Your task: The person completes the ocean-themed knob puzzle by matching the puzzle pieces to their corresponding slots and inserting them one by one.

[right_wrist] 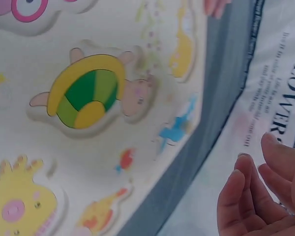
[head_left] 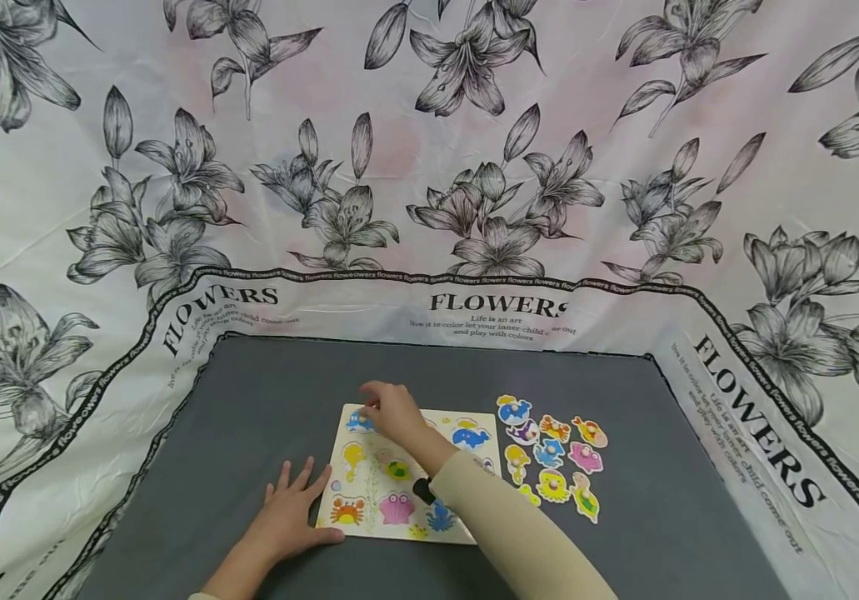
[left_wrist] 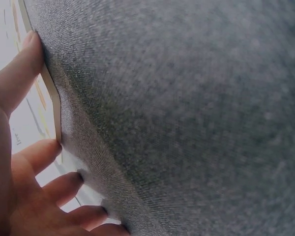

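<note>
A cream puzzle board [head_left: 377, 528] with sea-animal pictures in shaped recesses lies on the dark grey cloth. My left hand [head_left: 284, 517] rests at its lower left corner, thumb along the near edge and fingers spread beside the left side; in the left wrist view the thumb and index fingertip touch the board's edge [left_wrist: 53, 91]. Above the board's far left corner is my right hand [head_left: 397, 417], over the small blue picture [head_left: 359, 422]. The right wrist view shows its loosely bent fingers [right_wrist: 241, 196] apart from the thumb, nothing between them. Below it are the turtle picture [right_wrist: 88, 93] and other recesses.
Several loose sea-animal puzzle pieces lie right of the board, among them a blue whale [head_left: 514, 410], a pink piece [head_left: 585, 457] and a yellow octopus [head_left: 552, 486]. White flower-printed fabric [head_left: 369, 304] borders the grey cloth [head_left: 279, 392] at the back and sides.
</note>
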A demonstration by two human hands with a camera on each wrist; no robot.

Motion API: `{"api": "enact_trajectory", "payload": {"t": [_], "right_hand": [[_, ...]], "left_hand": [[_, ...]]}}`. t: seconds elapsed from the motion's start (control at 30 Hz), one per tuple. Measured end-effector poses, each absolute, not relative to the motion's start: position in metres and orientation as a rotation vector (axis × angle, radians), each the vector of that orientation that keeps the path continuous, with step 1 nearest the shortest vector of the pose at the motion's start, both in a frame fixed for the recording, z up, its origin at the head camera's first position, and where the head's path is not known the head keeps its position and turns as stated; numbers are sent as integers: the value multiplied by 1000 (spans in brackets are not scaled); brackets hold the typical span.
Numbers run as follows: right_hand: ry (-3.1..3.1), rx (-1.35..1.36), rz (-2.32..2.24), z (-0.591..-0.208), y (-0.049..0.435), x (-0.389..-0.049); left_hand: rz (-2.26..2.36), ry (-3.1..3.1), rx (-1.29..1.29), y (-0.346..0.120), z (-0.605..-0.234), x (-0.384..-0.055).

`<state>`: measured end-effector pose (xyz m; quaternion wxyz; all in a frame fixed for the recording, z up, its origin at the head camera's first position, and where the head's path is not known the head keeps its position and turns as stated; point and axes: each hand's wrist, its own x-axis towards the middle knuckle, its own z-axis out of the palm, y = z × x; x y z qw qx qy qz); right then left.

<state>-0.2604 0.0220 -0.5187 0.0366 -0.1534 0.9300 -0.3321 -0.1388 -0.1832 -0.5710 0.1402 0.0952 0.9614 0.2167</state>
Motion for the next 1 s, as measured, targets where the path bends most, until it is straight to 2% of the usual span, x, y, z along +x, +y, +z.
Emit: {"api": "enact_trajectory", "payload": {"t": [0.4, 1.0], "right_hand": [[2840, -522, -1117, -483, 49, -241], [2923, -466, -1198, -473, 81, -224]], "left_hand": [[601, 2788, 276, -181, -569, -143], [584, 2735, 270, -182, -567, -141]]}}
